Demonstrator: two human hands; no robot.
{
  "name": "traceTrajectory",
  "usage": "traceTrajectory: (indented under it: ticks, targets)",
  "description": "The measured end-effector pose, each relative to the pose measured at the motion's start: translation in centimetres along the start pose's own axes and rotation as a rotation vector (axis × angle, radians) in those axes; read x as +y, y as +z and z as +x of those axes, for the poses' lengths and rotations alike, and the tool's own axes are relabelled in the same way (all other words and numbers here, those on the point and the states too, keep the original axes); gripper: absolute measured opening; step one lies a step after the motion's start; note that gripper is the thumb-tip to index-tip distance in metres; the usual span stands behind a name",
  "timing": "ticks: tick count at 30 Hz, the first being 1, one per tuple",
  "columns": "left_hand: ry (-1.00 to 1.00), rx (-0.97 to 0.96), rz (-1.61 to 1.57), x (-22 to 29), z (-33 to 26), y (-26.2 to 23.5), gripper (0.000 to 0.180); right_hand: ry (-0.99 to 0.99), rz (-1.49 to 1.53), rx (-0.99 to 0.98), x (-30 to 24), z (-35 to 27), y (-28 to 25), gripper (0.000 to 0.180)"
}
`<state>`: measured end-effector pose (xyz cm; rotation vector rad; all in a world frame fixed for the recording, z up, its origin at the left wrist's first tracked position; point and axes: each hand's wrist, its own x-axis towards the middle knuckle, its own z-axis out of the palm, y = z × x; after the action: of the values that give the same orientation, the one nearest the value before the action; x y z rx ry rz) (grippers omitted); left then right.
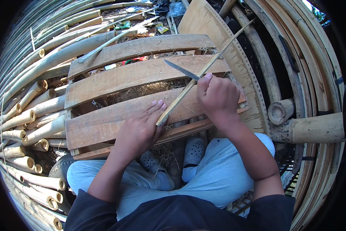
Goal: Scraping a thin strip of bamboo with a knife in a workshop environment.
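A long, thin bamboo strip (180,98) slants across the slatted wooden table, its near end by my left hand and its far end at the upper right. My left hand (140,129) steadies that near end, the fingertips stretched out on the nearest broad plank; its thumb is mostly hidden. In my right hand (219,94) is a knife (180,69), the fist closed round its handle, which is hidden. The blade points up and left, crossing the strip close to my thumb.
The table planks (138,79) have gaps between them, with dry shavings below. Stacked bamboo poles (46,104) crowd the left side. A plywood sheet (203,23) leans beyond the table. On the right stand a thick bamboo post (317,129) and long strips. Litter lies at the back.
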<state>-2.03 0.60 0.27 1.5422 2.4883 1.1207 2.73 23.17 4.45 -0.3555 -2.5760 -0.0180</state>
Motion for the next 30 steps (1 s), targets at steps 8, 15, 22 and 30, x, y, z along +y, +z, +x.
traceTrajectory:
  ticks: [8, 15, 22, 30]
  targets:
    - [0.110, -0.011, 0.088, -0.1, 0.1, 0.4, 0.051, 0.009, 0.257, -0.245, -1.6, -2.2, -1.9, 0.044]
    - [0.112, -0.021, 0.088, -0.1, 0.0, 0.4, 0.056, 0.004, 0.258, -0.244, -1.5, -2.3, -1.6, 0.044]
    - [0.105, -0.015, 0.110, -0.2, -0.1, 0.6, 0.056, 0.001, 0.298, -0.245, -1.7, -2.5, -1.8, 0.042]
    - [0.108, 0.016, 0.142, -0.4, -0.2, 0.7, 0.050, -0.069, 0.042, -0.041, -1.0, -1.6, -0.3, 0.040]
